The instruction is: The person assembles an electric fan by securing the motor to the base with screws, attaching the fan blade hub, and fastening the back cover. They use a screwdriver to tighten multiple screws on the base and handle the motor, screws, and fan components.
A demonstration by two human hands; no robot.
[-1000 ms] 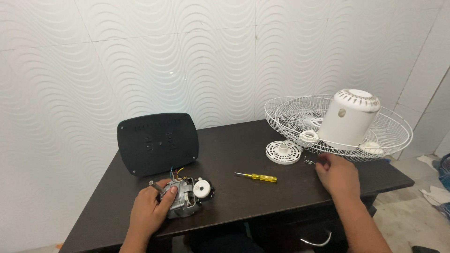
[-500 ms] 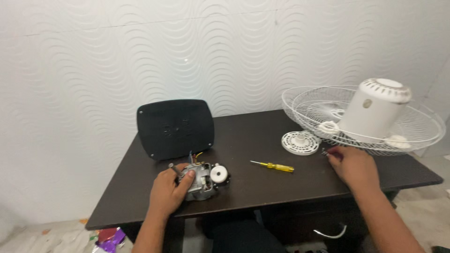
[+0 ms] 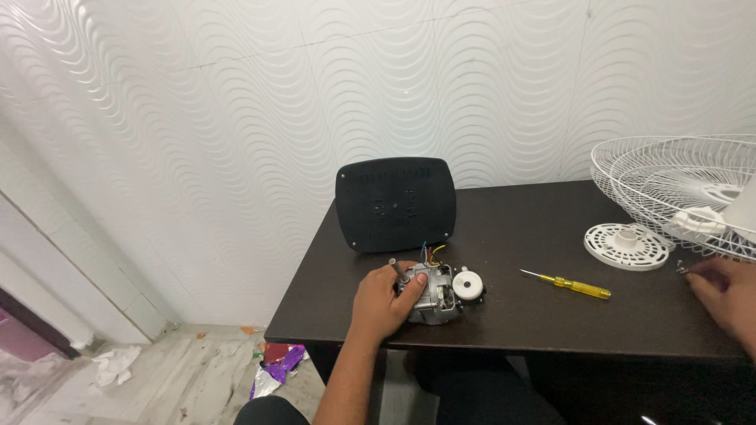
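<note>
- Head view. Left hand (image 3: 380, 303) clasped around a small grey metal fan motor (image 3: 435, 293) with a bare steel shaft (image 3: 398, 271) sticking up; motor rests on the dark brown wooden desk (image 3: 512, 315), close to its near-left edge.
- Right hand (image 3: 728, 291) at frame's right edge, fingertips pinched at tiny metal screws (image 3: 680, 268); cannot tell whether one is actually gripped.
- Risk: motor sits near the edge; a slack hold or a nudge could send it to the floor.
- Risk: coloured wires (image 3: 430, 251) at the motor's rear could snag or pull loose if it is twisted.
- Risk: screws are small and could roll off unnoticed.
- Motor appearance: ribbed grey casing, white round plastic gear cap (image 3: 467, 285) on its right, black bracket beneath.
- Nearby: black rounded plastic back panel (image 3: 395, 202) leaning on wall, yellow-handled screwdriver (image 3: 568, 284), white wire fan guard (image 3: 677, 185).
</note>
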